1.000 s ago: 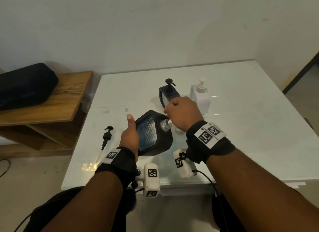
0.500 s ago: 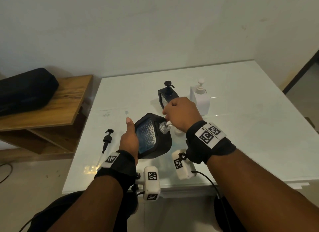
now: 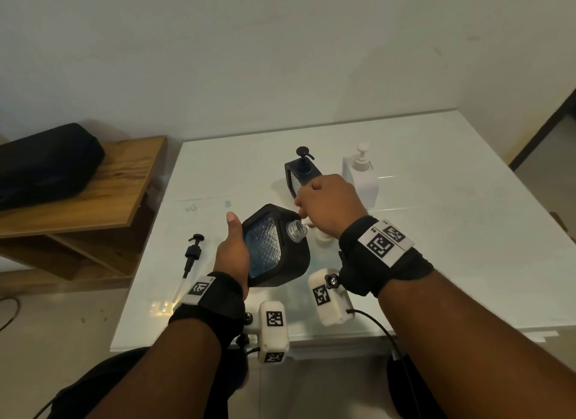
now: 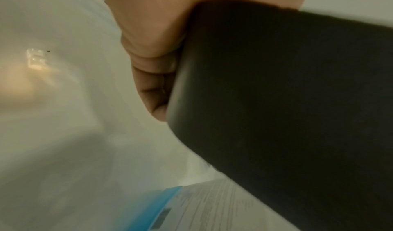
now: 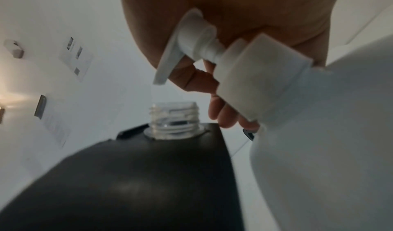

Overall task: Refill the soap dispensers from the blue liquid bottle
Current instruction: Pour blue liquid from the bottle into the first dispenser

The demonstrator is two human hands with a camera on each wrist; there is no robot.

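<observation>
Under both hands spreads the white table (image 3: pixel 436 231), with a wooden shelf (image 3: pixel 93 194) beyond the left hand's outer side and a black bag (image 3: pixel 46 163) lying on it. Between the hands sits the black dispenser (image 3: pixel 274 250), tilted, its patterned clear face showing bluish content and its clear threaded neck (image 5: pixel 173 121) uncapped and pointing toward the right hand. The left hand (image 3: pixel 233 250) grips this dispenser along its side, thumb stretched up along the edge and fingers (image 4: pixel 153 76) wrapped behind the black shell. The right hand (image 3: pixel 330 206) is curled round the white pump (image 5: pixel 191 46) of a white bottle (image 5: pixel 319 133) just beside the open neck; the head view hides this bottle almost wholly under the hand, so whether it stands on the table I cannot tell. Beyond the right hand stand a second black dispenser (image 3: pixel 300 175) and, just beside it, a white dispenser (image 3: pixel 361 178), both upright with pumps on. Outward of the left hand lies a loose black pump (image 3: pixel 191 256) with its tube pointing toward the near table edge. Near the left wrist's camera a blue-and-white printed label (image 4: pixel 174 206) shows, blurred, possibly the blue liquid bottle.
</observation>
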